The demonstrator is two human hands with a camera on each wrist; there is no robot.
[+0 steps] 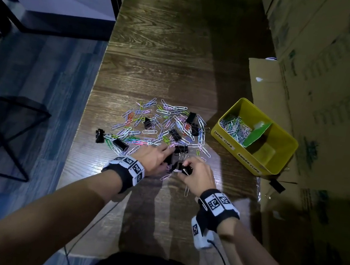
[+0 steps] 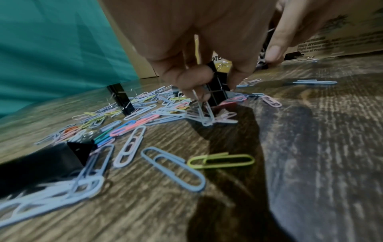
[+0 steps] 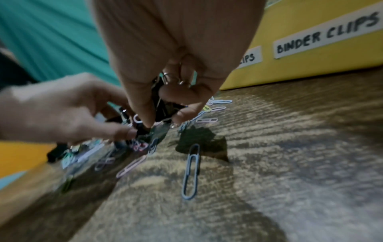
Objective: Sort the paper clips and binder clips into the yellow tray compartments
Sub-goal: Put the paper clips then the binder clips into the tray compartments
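Your left hand (image 1: pixel 152 156) and right hand (image 1: pixel 195 176) meet at the near edge of the clip pile (image 1: pixel 159 126) on the counter (image 1: pixel 168 51). Your left fingers (image 2: pixel 192 77) curl round a black binder clip (image 2: pixel 217 86), with a pale paper clip (image 2: pixel 204 113) dangling from them onto the pile. Your right hand's fingers pinch another black binder clip (image 1: pixel 186 170); its wire handles (image 3: pixel 172 78) show between the fingertips in the right wrist view.

The yellow tray (image 1: pixel 286 145) sits to the right of the pile, apart from it. Its left compartment, labelled for paper clips, holds a heap of paper clips (image 1: pixel 234 127). A green divider (image 1: pixel 256 135) splits it from the right compartment, whose label (image 3: pixel 327 35) reads BINDER CLIPS. More binder clips (image 1: pixel 175 134) lie scattered among the loose paper clips. Cardboard boxes (image 1: pixel 328 84) stand behind the tray.
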